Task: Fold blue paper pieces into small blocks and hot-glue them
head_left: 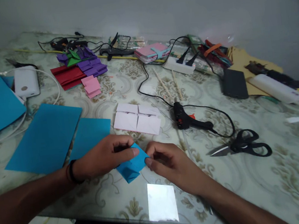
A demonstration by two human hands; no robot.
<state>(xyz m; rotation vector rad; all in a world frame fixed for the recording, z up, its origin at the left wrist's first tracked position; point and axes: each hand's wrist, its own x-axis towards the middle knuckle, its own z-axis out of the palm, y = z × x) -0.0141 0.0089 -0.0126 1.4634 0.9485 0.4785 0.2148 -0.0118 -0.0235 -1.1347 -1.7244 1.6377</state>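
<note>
Between my two hands is a small folded piece of blue paper (131, 167), with creased flaps at its near end. My left hand (104, 156) pinches its upper left side, thumb lying on top. At its right corner, my right hand (168, 163) grips the edge between thumb and fingers. Just beyond lies a white folded paper (136, 120) with slits in it. A blue sheet (91, 133) lies partly under my left forearm and hand, next to a larger blue sheet (44, 138).
Right of my hands lie a black glue gun (185, 117) with its cord and black-handled scissors (241, 145). Folded purple paper (91, 66), red paper (68, 76) and pink paper (91, 86) sit farther back. A power strip (179, 65) stands near the wall.
</note>
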